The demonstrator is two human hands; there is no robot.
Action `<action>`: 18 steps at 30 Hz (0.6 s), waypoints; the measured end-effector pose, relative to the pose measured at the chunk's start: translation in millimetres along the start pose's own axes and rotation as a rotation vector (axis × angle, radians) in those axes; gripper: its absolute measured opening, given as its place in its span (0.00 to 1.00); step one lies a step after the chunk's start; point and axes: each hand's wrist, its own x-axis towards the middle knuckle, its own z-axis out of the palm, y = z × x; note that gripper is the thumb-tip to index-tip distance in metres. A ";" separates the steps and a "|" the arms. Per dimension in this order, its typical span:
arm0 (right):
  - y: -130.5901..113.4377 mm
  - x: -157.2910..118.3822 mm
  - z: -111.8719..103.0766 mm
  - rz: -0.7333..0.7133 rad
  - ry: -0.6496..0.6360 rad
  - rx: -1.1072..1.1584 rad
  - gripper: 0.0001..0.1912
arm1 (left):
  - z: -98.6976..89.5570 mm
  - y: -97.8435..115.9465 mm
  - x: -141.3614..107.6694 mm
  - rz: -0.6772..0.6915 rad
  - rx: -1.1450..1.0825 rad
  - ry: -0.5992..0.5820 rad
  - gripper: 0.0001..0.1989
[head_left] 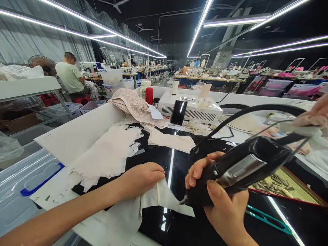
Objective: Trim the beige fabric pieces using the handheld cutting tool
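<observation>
My left hand [145, 179] is closed on a piece of cream fabric [151, 201], with the thumb hidden from view. Part of this fabric drapes over the near table edge, and a narrow end lies flat on the glossy black tabletop [164, 229]. In my right hand [225, 208] is a black corded handheld tool [238, 171], fingers and thumb wrapped round its body. Its small metal tip points down and left, close to the fabric's narrow end; whether it touches, I cannot tell.
Cream fabric pieces [107, 153] are piled at left. Behind stand a phone [178, 112], a white machine box [189, 109] and a red thread spool [149, 95]. On the right are turquoise tweezers [269, 218] and a tray of seeds [276, 182]. A co-worker [69, 75] sits far left.
</observation>
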 end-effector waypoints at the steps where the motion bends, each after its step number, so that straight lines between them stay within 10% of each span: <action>1: -1.6 -1.1 -0.2 -0.004 0.000 -0.004 0.15 | 2.0 -1.7 0.6 0.011 0.005 0.001 0.12; 18: -6.8 14.2 8.9 -0.024 0.037 -0.036 0.19 | 14.3 -12.4 -11.9 0.123 -0.007 0.086 0.12</action>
